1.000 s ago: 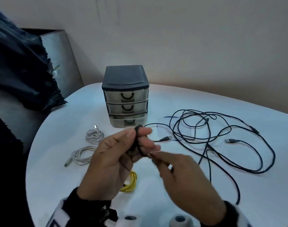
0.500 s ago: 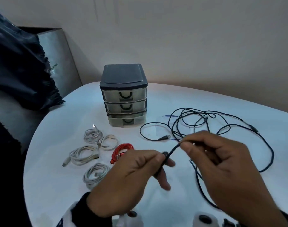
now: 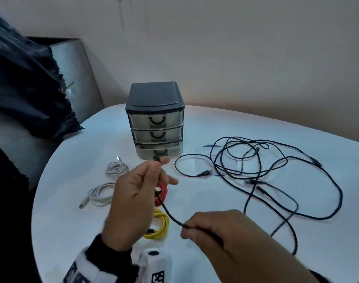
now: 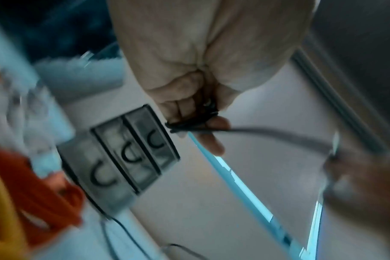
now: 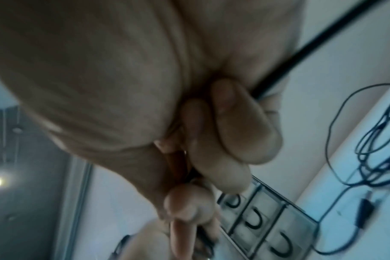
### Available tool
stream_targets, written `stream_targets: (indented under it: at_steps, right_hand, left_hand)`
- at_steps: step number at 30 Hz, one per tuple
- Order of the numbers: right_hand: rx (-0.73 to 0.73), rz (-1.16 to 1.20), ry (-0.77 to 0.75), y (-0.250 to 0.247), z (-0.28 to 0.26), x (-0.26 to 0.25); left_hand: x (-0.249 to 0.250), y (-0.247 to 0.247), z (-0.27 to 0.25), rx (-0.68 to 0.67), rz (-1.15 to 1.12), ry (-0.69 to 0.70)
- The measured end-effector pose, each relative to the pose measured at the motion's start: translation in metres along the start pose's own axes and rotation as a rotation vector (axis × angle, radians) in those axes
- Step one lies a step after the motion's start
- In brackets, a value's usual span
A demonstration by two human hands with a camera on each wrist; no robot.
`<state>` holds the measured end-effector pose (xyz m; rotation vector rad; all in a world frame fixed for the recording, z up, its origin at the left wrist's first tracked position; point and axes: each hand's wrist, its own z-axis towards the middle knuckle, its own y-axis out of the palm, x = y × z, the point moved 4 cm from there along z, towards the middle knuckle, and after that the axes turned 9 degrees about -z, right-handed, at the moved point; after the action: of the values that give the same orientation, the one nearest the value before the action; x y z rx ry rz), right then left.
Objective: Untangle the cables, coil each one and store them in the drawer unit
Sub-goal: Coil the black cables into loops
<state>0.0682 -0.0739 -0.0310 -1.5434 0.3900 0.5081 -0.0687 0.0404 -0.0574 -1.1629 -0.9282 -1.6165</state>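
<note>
Left hand [image 3: 133,203], raised above the table [image 3: 215,252], pinches the black cable [image 3: 168,213] between thumb and curled fingers; the left wrist view shows a few thin black turns wrapped round the fingers [image 4: 211,137], one finger sticking out straight below them. From this pinch the cable, thin, matte and dark, runs taut down and to the right into the right hand [image 3: 219,231], whose thumb and curled fingers [image 5: 245,126] are clamped on it; the right wrist view shows it leaving the fist as a straight black line. Beyond the right hand the cable trails onto the table and joins a loose black tangle [image 3: 276,170] of overlapping loops with plug ends showing, lying right of the drawer unit [image 3: 155,119]. The unit has a dark top and three translucent drawers with black curved handles. Left of and beneath the left hand lie coiled white cables [image 3: 99,195], a red coil [image 3: 162,193] and a yellow coil [image 3: 160,227].
</note>
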Motion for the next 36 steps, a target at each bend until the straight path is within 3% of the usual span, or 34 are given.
stream_targets:
  at_steps: [4,7,9,11,13,16,20,23,25,27,31,33,34,36]
  right_hand:
    - [0.379,0.083,-0.054,-0.033,-0.011,-0.001]
    - [0.638,0.227,0.026,-0.052,-0.013,0.013]
    - [0.713,0.343,0.068,-0.054,-0.009,0.021]
    - [0.648,0.366,0.114,-0.045,-0.001,0.025]
    - [0.504,0.297,0.128,-0.026,0.008,0.027]
    - [0.235,0.148,0.085,0.002,0.015,0.022]
    - [-0.061,-0.034,-0.046,0.018,0.011,-0.006]
    - [0.022,0.033,-0.124,-0.003,0.000,-0.016]
    - [0.175,0.131,-0.116,-0.022,-0.006,-0.014]
    - [0.340,0.223,-0.052,-0.037,-0.008,-0.009]
    - [0.593,0.463,0.067,-0.049,-0.001,0.006]
    - [0.594,0.545,0.124,-0.043,0.006,0.011]
    - [0.551,0.541,0.139,-0.038,0.009,0.012]
    - [0.413,0.497,0.186,-0.021,0.015,0.015]
  left_hand:
    - [-0.001,0.017,-0.012,-0.282,0.180,-0.088]
    - [0.010,0.035,-0.027,-0.499,-0.113,-0.199]
    - [0.022,0.039,-0.032,-0.584,-0.365,-0.275]
    - [0.030,0.038,-0.033,-0.642,-0.542,-0.256]
    - [0.037,0.031,-0.027,-0.609,-0.720,-0.191]
    - [0.037,0.014,-0.013,-0.334,-0.773,-0.112]
    - [0.022,0.002,-0.007,0.036,-0.583,-0.130]
    - [0.016,0.003,-0.009,-0.014,-0.164,-0.091]
    - [0.015,0.007,-0.015,-0.192,0.074,-0.093]
    - [0.017,0.015,-0.023,-0.391,0.125,-0.130]
    - [0.031,0.024,-0.038,-0.605,-0.359,-0.303]
    - [0.042,0.022,-0.038,-0.657,-0.551,-0.279]
    - [0.045,0.019,-0.035,-0.638,-0.641,-0.238]
    - [0.051,0.012,-0.026,-0.456,-0.772,-0.166]
